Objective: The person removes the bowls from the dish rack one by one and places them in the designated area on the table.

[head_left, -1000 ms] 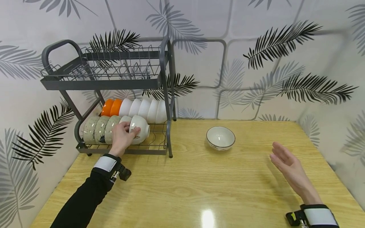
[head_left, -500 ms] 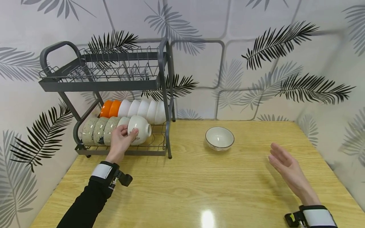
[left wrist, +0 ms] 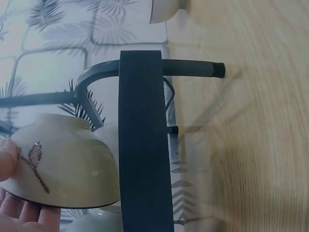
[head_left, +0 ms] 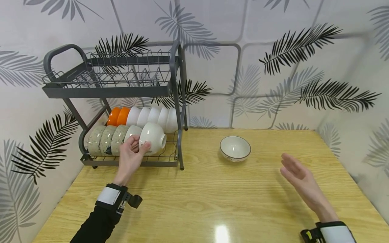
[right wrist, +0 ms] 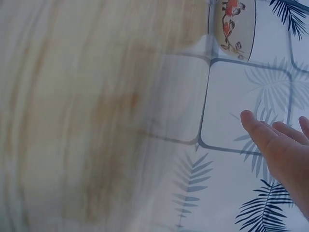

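Note:
My left hand (head_left: pixel 131 157) pinches a white bowl (head_left: pixel 153 136) by its rim, thumb on the outside and fingers at the inner side. The bowl stands on its side at the right end of the front row on the lower rack tier, its foot facing right. In the left wrist view the bowl (left wrist: pixel 67 164) shows a brown leaf print and a dark rim. Over the right part of the table my right hand (head_left: pixel 304 185) hovers with straight fingers and holds nothing. Between the hands, a white bowl with a brown rim (head_left: pixel 235 148) sits upright on the table.
A dark grey two-tier dish rack (head_left: pixel 109 91) stands at the left. Its lower tier bears several speckled bowls (head_left: pixel 106 140) in front, with orange bowls (head_left: pixel 118 116) and several white bowls (head_left: pixel 149 116) behind. A patterned wall (head_left: pixel 209 84) closes the back of the wooden table (head_left: pixel 194 195).
My left hand has drawn the white bowl a little to the right, apart from its neighbour, and its foot has turned more into view. My right hand has shifted slightly left.

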Available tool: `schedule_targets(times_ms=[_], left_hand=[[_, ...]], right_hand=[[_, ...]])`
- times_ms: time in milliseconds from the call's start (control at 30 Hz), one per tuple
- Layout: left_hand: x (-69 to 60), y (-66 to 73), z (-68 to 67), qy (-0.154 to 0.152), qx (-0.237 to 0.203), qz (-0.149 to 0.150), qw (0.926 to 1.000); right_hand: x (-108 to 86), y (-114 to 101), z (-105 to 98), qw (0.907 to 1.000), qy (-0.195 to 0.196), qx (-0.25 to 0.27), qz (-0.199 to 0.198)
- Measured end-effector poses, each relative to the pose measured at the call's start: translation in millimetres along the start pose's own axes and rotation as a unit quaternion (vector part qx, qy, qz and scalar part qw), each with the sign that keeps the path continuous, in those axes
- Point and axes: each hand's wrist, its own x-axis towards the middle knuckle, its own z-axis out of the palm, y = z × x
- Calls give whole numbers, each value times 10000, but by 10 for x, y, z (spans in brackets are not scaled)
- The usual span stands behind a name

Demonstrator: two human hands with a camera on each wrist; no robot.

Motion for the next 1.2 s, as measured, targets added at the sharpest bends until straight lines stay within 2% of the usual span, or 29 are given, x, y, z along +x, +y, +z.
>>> schedule_targets(times_ms=[167, 333, 467, 633, 800, 967, 1100, 1200], left_hand=[[-114, 25, 19, -83, 198, 498, 9985], [-250, 60, 56, -59, 604, 1092, 9922], [-338, 82, 113, -141, 935, 1743, 9801], [-429, 101, 203, -433, 1288, 2511, 9584], [-522, 124, 319, -850, 1751, 3093, 9308], [-618, 137, 433, -1204, 2248, 3687, 8939], [-682, 152, 509, -1347, 2637, 4146, 8605], [-722, 155, 565, -1475, 2853, 4439, 8365]], right_hand=[[-7, -68, 72, 9999, -64, -40, -150], [-3, -135, 130, 9995, -166, -146, -207], [-11, -178, 180, 9991, -221, -204, -293], [-23, -233, 262, 9982, -257, -218, -504], [-27, -258, 369, 9962, -263, -369, -738], [-34, -268, 504, 9905, -315, -668, -1156], [-57, -303, 635, 9782, -194, -1344, -1572], [-78, -337, 733, 9647, -45, -1879, -1843]])
